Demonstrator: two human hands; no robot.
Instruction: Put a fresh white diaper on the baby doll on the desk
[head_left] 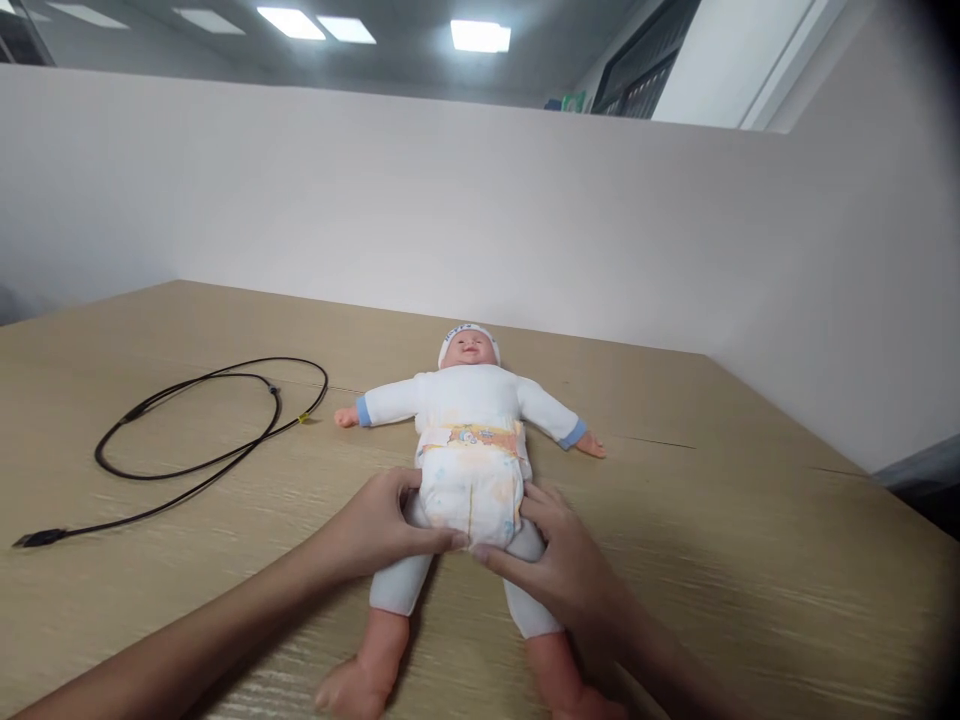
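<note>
A baby doll (469,392) in a white suit with blue cuffs lies on its back, arms spread and bare feet toward me. Around its hips is a white diaper (471,488) with an orange printed waistband. My left hand (394,525) grips the diaper's left edge, its thumb pressed near the bottom middle and its other fingers partly hidden behind the hip. From the other side, my right hand (551,545) holds the diaper at the right leg opening, thumb also close to the bottom middle. The two thumb tips nearly meet.
A looped black cable (217,472) with a plug lies to the left of the doll on the wooden table (750,560). A pale partition wall (375,200) rises behind the table's far edge.
</note>
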